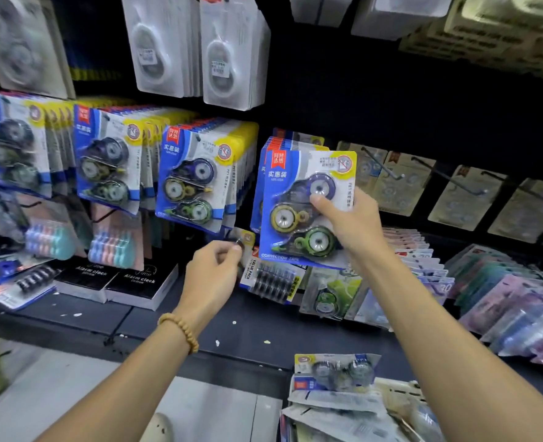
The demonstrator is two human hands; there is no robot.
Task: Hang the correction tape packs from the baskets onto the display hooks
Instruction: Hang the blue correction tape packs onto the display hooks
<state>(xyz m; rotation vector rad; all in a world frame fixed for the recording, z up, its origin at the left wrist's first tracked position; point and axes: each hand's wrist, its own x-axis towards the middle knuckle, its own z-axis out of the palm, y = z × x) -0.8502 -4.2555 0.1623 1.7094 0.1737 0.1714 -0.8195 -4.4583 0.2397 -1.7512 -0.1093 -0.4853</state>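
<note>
The right hand (346,224) is gripping a correction tape pack (308,205) at centre frame, holding it against the packs already hanging on the fourth hook, while the left hand (214,269) is pinching something small just below. Three full rows (187,173) are hanging to the left. More packs are waiting in the basket (337,397) at lower right, and bare hooks (381,164) are showing at right, so plenty seems left.

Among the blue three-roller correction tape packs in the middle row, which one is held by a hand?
The rightmost blue pack: the right hand grips its right edge, thumb on the front. The three stacks to its left hang untouched.
</note>
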